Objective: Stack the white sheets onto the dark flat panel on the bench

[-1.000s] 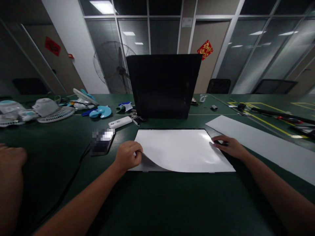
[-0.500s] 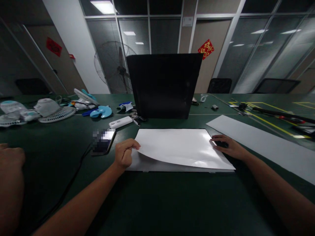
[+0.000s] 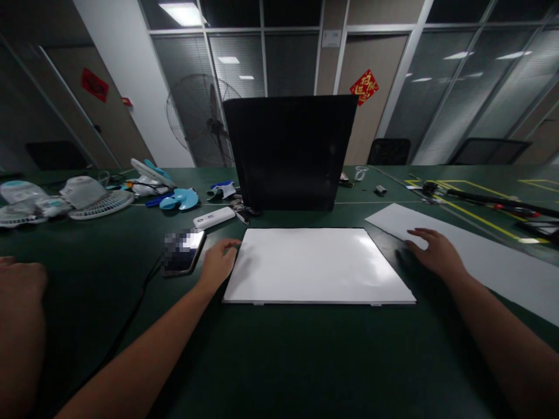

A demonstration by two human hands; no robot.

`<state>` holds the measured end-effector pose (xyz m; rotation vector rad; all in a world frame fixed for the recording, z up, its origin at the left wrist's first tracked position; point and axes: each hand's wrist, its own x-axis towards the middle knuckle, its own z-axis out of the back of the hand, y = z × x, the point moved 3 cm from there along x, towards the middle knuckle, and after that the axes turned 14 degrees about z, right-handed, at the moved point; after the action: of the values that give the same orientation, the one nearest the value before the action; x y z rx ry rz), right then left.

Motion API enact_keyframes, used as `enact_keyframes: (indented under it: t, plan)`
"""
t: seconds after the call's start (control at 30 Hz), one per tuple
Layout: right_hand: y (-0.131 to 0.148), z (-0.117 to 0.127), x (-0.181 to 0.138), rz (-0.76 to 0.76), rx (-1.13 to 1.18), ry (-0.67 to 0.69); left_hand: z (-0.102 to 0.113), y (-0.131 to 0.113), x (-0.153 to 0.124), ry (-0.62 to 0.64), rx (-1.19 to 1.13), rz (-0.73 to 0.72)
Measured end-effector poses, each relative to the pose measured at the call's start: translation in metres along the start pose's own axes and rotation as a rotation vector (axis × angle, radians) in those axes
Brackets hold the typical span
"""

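"What is in front of me?"

"A thin, white, shiny, oblong panel (image 3: 317, 265) lies flat on the dark green table (image 3: 279, 361), in the middle and near you. I think it lies flat so the table can hold up all of it and it does not bend."

"And my left hand?"

"Your left hand (image 3: 217, 262) is at the left side of the panel, with bent fingers and their tips by the edge. I can't tell if they pinch it or only touch it. Maybe the hand is there to stop the panel from sliding."

"What about my right hand?"

"Your right hand (image 3: 437, 250) has nothing in it that I can see. Its fingers are curved but apart, to the right of the panel, by the edge of a long, flat, white sheet (image 3: 493, 265). I can't tell if it touches the sheet."

"Why are other things farther off?"

"Maybe to give you room. A flat, dark phone (image 3: 187, 256) is left of your left hand, and a tall black board (image 3: 292, 154) stands on the far side."
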<state>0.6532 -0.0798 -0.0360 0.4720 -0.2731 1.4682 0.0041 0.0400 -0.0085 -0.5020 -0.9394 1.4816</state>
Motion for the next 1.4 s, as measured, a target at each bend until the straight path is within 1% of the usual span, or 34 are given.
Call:
enact_keyframes:
  t: [0.1,0.13,0.2,0.33,0.47,0.63,0.67,0.73,0.87,0.93,1.03,1.13,1.23,1.3,1.37,1.4]
  plan:
    - [-0.034,-0.002,-0.008,-0.224,-0.097,0.128,-0.007,0.000,-0.002,0.077,0.202,-0.087]
    - [-0.040,-0.003,-0.011,-0.283,-0.102,0.171,-0.009,0.000,-0.003,0.100,0.248,-0.108]
    - [-0.043,-0.004,-0.016,-0.360,-0.101,0.210,-0.012,0.000,-0.005,0.134,0.318,-0.126]
    - [-0.025,-0.001,-0.017,-0.360,-0.113,0.246,-0.014,-0.001,-0.008,0.175,0.399,-0.117]
    - [-0.005,0.007,-0.015,-0.342,-0.156,0.293,-0.014,-0.002,-0.010,0.184,0.427,-0.085]
    - [0.007,0.024,-0.012,-0.347,-0.212,0.200,-0.013,-0.002,-0.010,0.174,0.423,-0.099]
    - [0.012,0.027,-0.011,-0.317,-0.206,0.189,-0.013,-0.001,-0.010,0.173,0.421,-0.100]
    - [0.029,0.030,-0.008,-0.197,-0.128,0.159,-0.013,0.001,-0.009,0.173,0.422,-0.101]
    - [0.085,0.030,-0.007,0.106,0.165,0.106,-0.016,0.004,-0.008,0.174,0.464,-0.103]
    - [0.117,0.030,-0.009,0.222,0.281,0.145,-0.018,0.005,-0.007,0.179,0.496,-0.099]
    - [0.161,0.030,-0.014,0.400,0.456,0.246,-0.020,0.006,-0.007,0.192,0.542,-0.099]
    - [0.193,0.032,-0.020,0.500,0.560,0.356,-0.023,0.007,-0.007,0.197,0.576,-0.112]
    - [0.209,0.030,-0.025,0.548,0.619,0.464,-0.024,0.009,-0.007,0.194,0.593,-0.133]
    - [0.208,0.027,-0.024,0.547,0.666,0.490,-0.026,0.010,-0.007,0.199,0.604,-0.139]
    - [0.192,0.023,-0.018,0.472,0.657,0.426,-0.027,0.011,-0.007,0.209,0.617,-0.141]
    - [0.178,0.021,-0.014,0.392,0.608,0.358,-0.027,0.011,-0.007,0.215,0.622,-0.145]
